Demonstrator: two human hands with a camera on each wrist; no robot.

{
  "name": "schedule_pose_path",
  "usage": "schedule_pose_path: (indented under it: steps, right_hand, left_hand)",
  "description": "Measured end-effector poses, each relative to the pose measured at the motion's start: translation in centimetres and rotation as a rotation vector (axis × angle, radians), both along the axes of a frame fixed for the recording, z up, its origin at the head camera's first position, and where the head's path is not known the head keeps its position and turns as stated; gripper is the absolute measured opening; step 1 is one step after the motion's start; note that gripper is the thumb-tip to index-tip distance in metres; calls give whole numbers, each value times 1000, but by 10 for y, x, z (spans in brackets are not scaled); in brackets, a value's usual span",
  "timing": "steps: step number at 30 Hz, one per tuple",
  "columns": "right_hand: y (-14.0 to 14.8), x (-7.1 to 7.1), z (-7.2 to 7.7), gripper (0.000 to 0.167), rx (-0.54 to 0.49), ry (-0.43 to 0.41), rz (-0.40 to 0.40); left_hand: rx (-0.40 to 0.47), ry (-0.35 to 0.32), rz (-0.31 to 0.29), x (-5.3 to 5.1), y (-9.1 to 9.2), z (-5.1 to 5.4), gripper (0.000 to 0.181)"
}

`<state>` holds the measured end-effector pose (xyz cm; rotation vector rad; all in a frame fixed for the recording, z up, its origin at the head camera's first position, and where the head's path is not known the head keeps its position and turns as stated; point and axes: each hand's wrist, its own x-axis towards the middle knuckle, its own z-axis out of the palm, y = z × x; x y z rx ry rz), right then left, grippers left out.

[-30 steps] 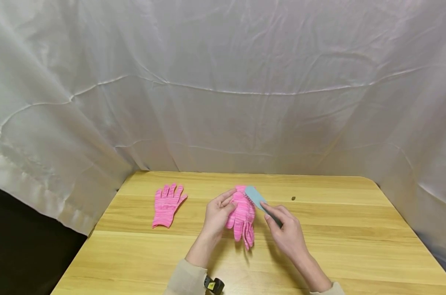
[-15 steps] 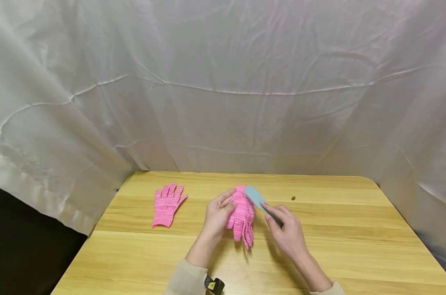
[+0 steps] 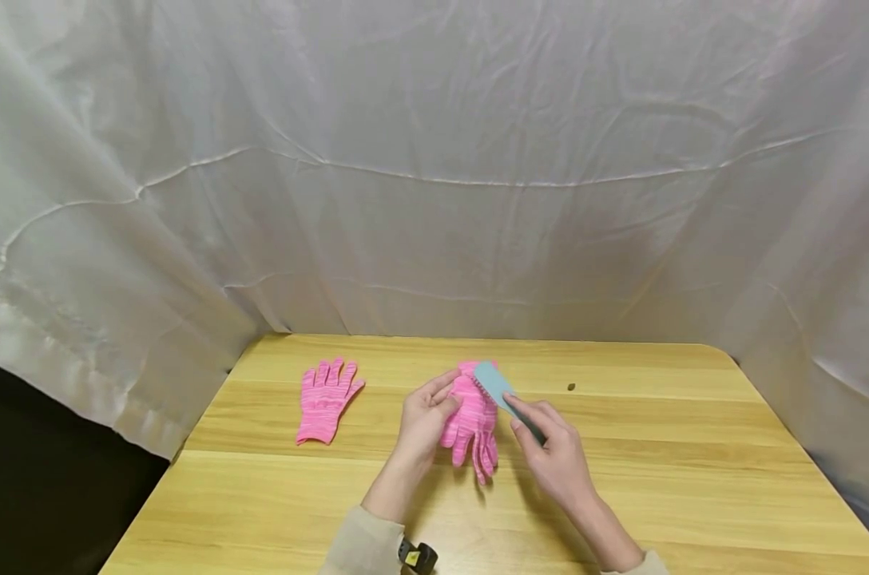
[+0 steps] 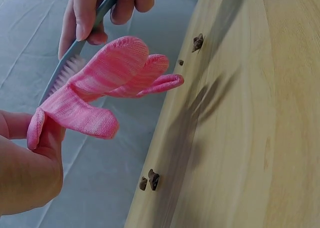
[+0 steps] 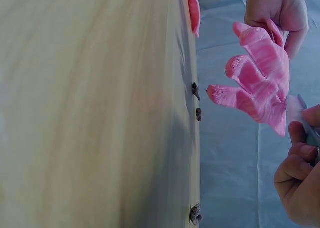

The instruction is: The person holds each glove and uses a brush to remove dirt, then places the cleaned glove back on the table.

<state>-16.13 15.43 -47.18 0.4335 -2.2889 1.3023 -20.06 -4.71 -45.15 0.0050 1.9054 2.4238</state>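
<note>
My left hand (image 3: 423,415) holds a pink knitted glove (image 3: 470,419) above the table, thumb on its near face, the glove's fingers hanging down. In my right hand (image 3: 558,455) is a blue-green brush (image 3: 497,383), gripped by its handle. Its bristles rest against the upper right part of the glove. The left wrist view shows the pale bristles (image 4: 70,70) close to the glove (image 4: 110,72). Flat on the table to the left lies a second pink glove (image 3: 325,403), fingers pointing away.
Small dark brown crumbs (image 4: 198,41) lie on the wooden table (image 3: 693,479); one such lump (image 3: 571,386) shows at the back right in the head view. A grey-white curtain (image 3: 434,239) hangs behind the table and at both sides.
The brush and right hand have shifted slightly to the left on the held glove. The glove's hanging fingers have swung and spread a little. The left hand and the glove on the table stay put.
</note>
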Motion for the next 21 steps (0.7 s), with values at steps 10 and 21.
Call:
schedule_pose_path:
  steps: [10, 21]
  right_hand:
    - [-3, 1, 2, 42, 13, 5, 11]
    - [0, 2, 1, 41, 52, -23, -9]
  left_hand:
    - [-9, -18, 3, 0, 0, -1, 46]
    - [9, -12, 30, 0, 0, 0, 46]
